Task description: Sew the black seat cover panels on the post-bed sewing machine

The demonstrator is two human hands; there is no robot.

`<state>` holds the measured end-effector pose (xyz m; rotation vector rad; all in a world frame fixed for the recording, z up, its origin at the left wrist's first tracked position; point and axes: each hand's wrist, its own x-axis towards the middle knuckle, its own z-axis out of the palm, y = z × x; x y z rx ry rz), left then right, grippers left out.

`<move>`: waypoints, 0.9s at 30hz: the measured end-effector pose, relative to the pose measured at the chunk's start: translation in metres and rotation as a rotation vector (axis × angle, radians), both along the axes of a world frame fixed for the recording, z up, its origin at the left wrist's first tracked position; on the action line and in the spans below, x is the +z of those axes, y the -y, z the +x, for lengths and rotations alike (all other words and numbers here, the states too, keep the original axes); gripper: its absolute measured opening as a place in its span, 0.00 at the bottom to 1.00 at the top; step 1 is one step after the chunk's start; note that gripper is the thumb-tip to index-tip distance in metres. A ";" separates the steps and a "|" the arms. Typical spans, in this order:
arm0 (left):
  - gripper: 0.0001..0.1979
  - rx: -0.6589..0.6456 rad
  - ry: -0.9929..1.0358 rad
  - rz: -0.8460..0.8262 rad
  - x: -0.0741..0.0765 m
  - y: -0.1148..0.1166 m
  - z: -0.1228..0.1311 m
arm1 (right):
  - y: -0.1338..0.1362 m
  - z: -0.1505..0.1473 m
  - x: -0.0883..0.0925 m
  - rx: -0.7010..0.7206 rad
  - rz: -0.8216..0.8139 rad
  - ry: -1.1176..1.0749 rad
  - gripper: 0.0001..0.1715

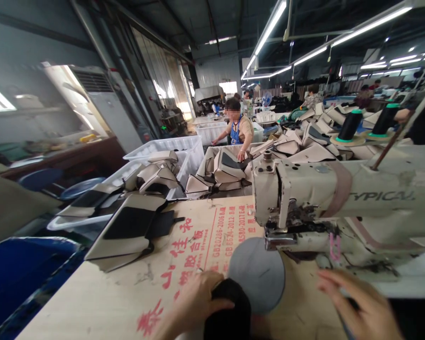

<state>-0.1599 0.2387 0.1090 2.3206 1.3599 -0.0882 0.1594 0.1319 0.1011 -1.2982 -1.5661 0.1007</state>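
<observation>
My left hand (193,302) lies low on the plywood table (102,302), its fingers curled round a black piece of material (230,311). A grey round piece (257,274) lies just beyond it, under the head of the cream sewing machine (340,203). My right hand (361,307) hovers at the lower right in front of the machine, fingers stretched and slightly apart, with a thin dark thing beneath it that I cannot make out.
Beige-and-black sewn covers (127,231) lie on the table's left edge, with more in white crates (170,156) behind. A seated person (237,130) works at the far table. Two black thread cones (350,125) stand at the right. A blue bin (17,269) sits at lower left.
</observation>
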 end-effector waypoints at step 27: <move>0.10 -0.125 -0.053 0.139 0.064 0.062 0.009 | -0.040 -0.089 -0.015 0.471 -0.051 0.596 0.14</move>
